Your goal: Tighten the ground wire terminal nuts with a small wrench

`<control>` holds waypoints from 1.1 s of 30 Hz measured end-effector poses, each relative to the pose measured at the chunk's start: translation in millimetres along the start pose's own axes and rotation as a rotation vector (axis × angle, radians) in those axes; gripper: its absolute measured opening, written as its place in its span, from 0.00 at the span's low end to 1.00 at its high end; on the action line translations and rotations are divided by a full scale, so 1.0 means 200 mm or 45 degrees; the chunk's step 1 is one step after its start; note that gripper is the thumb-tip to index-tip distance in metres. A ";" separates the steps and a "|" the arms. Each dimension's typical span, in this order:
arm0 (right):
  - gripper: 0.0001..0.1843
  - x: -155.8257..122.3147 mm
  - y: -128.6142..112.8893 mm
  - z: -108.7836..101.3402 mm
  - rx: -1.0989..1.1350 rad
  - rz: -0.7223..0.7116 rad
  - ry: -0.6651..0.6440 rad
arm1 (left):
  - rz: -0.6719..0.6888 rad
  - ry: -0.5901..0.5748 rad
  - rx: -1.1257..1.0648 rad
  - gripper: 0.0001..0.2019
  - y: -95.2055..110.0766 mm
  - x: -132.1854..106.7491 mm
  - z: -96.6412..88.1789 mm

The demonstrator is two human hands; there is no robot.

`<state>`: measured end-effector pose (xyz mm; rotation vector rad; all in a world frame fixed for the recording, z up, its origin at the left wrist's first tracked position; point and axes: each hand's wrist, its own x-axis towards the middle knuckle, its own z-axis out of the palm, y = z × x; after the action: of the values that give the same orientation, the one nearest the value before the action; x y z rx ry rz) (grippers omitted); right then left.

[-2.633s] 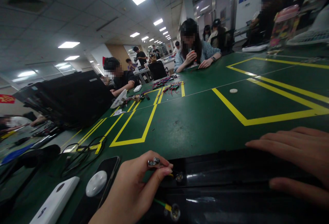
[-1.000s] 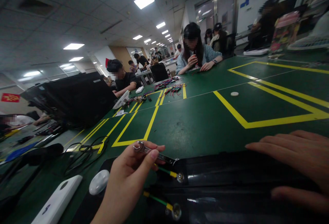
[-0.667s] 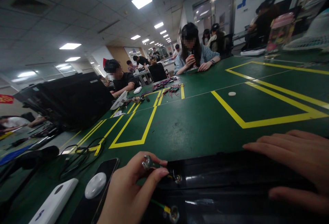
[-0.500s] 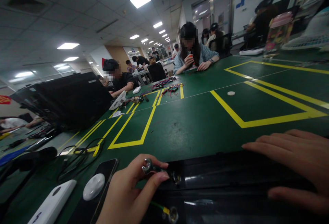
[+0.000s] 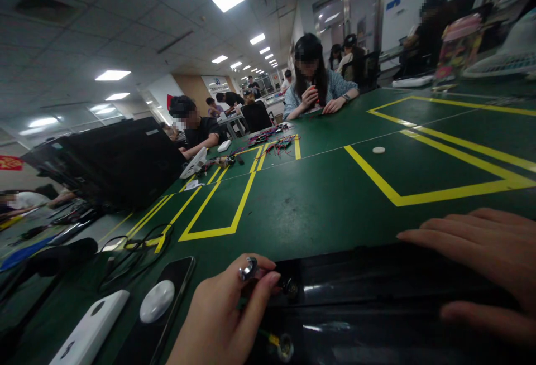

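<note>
My left hand (image 5: pixel 234 303) is closed on a small wrench (image 5: pixel 249 269), pinched between thumb and fingers. Its shiny open jaw sticks out to the left, while the other end is at a metal fitting (image 5: pixel 290 288) near the left end of a long glossy black panel (image 5: pixel 355 320). Whether it grips the fitting, I cannot tell. A second round fitting (image 5: pixel 285 347) with a green wire and a yellow tag sits nearer me. My right hand (image 5: pixel 481 264) lies spread with fingers stretched over the panel's right part.
To the left lie a dark phone (image 5: pixel 176 281) with a white oval piece (image 5: pixel 157 301) on it, a white device (image 5: pixel 92 329) and a black cable (image 5: pixel 138 253). Yellow tape (image 5: pixel 209 236) marks the green table. Bundled wires (image 5: pixel 280 143) lie farther off; a person (image 5: pixel 307 83) sits opposite.
The wrench has turned in my left hand, so its jaw shows at a different angle. My right hand stays spread over the panel. The whole view has shifted slightly.
</note>
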<state>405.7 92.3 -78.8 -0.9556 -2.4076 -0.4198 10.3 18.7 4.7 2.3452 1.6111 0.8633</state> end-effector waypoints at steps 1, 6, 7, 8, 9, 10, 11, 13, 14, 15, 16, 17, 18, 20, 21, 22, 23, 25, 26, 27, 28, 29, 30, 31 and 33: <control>0.51 0.00 0.00 0.01 -0.064 -0.028 0.010 | -0.010 0.010 0.008 0.06 0.00 0.00 0.00; 0.52 -0.04 0.02 0.04 -0.119 -0.063 -0.056 | -0.011 0.017 0.023 0.06 0.01 0.00 0.01; 0.53 -0.04 0.02 0.04 -0.123 -0.104 0.053 | -0.018 0.004 0.005 0.06 0.01 0.00 0.01; 0.53 -0.04 0.02 0.04 -0.141 -0.073 0.002 | -0.027 -0.008 -0.015 0.06 0.01 0.00 0.01; 0.52 -0.04 0.02 0.03 -0.139 -0.068 0.005 | -0.029 -0.023 -0.030 0.07 0.01 0.00 0.01; 0.52 -0.04 0.02 0.03 -0.142 -0.055 -0.008 | -0.028 -0.036 -0.038 0.07 0.01 0.00 0.01; 0.51 -0.03 0.02 0.02 -0.137 -0.047 -0.021 | -0.029 -0.042 -0.038 0.07 0.01 0.00 0.01; 0.51 -0.02 0.00 0.01 -0.119 -0.047 -0.034 | -0.027 -0.044 -0.020 0.07 0.01 0.00 0.01; 0.51 0.00 -0.01 0.00 -0.086 -0.066 0.033 | -0.032 -0.033 -0.028 0.07 0.01 0.00 0.01; 0.50 0.01 -0.02 0.00 -0.030 -0.007 -0.017 | -0.015 -0.022 -0.040 0.07 0.00 0.00 0.01; 0.48 0.02 -0.04 0.01 0.064 0.047 0.014 | -0.013 -0.014 -0.047 0.07 0.00 0.00 0.01; 0.46 0.03 -0.05 0.01 0.169 0.096 0.041 | -0.004 -0.013 -0.053 0.07 0.00 0.00 0.01; 0.44 0.05 -0.07 0.02 0.266 0.145 0.060 | 0.003 -0.011 -0.056 0.07 0.01 0.00 0.01; 0.42 0.06 -0.09 0.05 0.401 0.195 0.100 | 0.014 -0.011 -0.062 0.07 0.01 0.00 0.02; 0.41 0.07 -0.10 0.06 0.431 0.206 0.104 | 0.021 -0.008 -0.066 0.07 0.00 0.00 0.02; 0.41 0.07 -0.11 0.07 0.444 0.210 0.102 | 0.035 -0.006 -0.070 0.08 0.00 0.00 0.02; 0.41 0.07 -0.11 0.09 0.447 0.211 0.099 | 0.049 -0.004 -0.075 0.08 0.00 0.00 0.01; 0.41 0.07 -0.11 0.10 0.446 0.213 0.096 | 0.079 -0.011 -0.080 0.08 -0.01 0.00 0.01; 0.41 0.07 -0.11 0.10 0.444 0.213 0.096 | 0.091 -0.021 -0.083 0.09 -0.01 0.01 0.00; 0.41 0.07 -0.11 0.11 0.441 0.213 0.096 | 0.101 -0.030 -0.091 0.09 -0.02 0.01 0.00; 0.41 0.06 -0.11 0.11 0.437 0.213 0.095 | 0.108 -0.037 -0.101 0.09 -0.02 0.01 0.00; 0.41 0.06 -0.11 0.11 0.434 0.213 0.093 | 0.116 -0.040 -0.113 0.10 -0.03 0.02 0.00; 0.41 0.06 -0.11 0.11 0.430 0.213 0.089 | 0.128 -0.040 -0.128 0.10 -0.03 0.02 0.00; 0.41 0.06 -0.11 0.11 0.426 0.213 0.085 | 0.137 -0.036 -0.143 0.10 -0.03 0.02 -0.01; 0.41 0.06 -0.12 0.11 0.419 0.214 0.077 | 0.160 -0.046 -0.169 0.11 -0.03 0.03 -0.01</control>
<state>375.0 91.9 -91.9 -0.9679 -2.2282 0.0097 5.9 26.3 5.9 2.3744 1.3606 0.9163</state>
